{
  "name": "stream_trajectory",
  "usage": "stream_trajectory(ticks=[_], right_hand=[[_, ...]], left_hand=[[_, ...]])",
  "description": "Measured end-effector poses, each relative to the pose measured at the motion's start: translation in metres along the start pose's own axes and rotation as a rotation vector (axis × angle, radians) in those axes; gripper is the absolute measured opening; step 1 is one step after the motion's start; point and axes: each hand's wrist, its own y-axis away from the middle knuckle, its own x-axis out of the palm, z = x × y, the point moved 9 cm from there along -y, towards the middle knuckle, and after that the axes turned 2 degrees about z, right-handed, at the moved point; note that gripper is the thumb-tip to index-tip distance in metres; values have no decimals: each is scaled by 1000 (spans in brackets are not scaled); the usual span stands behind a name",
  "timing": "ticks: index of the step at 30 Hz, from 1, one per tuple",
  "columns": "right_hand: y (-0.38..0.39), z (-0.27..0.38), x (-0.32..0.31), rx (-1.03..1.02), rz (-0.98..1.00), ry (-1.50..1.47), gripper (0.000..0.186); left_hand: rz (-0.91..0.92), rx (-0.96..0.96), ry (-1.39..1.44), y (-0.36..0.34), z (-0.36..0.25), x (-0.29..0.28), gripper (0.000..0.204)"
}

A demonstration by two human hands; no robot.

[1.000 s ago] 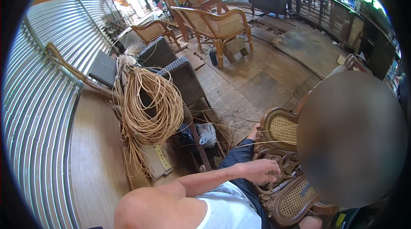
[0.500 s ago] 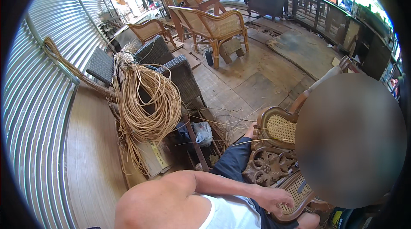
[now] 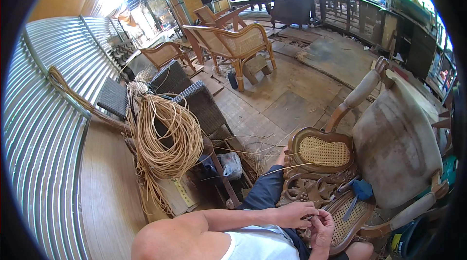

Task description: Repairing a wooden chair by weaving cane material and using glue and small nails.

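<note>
Hands [image 3: 295, 215], two — fingers [image 3: 328, 219] curled close, any hold unclear — near two cane panels [image 3: 325, 154].

Left, we list a metal wall [image 3: 44, 128]; right of it, a cane coil [image 3: 188, 138] before wicker furniture [image 3: 203, 114]; far, rattan armchairs [image 3: 245, 44]; near right, a cane-panelled frame [image 3: 323, 153], an upholstered chair [image 3: 401, 136] right of it.

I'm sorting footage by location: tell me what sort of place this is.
Likely a cane-furniture workshop: a large bundle of cane strands, a carved wooden frame with woven panels, and a rattan armchair beyond suggest it.
</note>
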Motion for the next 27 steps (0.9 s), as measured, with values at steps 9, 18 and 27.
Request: stream_trajectory(ticks=[9, 18, 27], right_hand=[[-16, 36, 10, -138, -32, 277, 24], [-18, 44, -6, -105, -61, -89, 26], [-11, 27, -16, -92, -115, -48, 24]], left_hand=[[-83, 49, 139, -27, -10, -34, 26], [-49, -14, 597, -59, 34, -4, 40], [-46, -161, 864, -47, 54, 8, 44]])
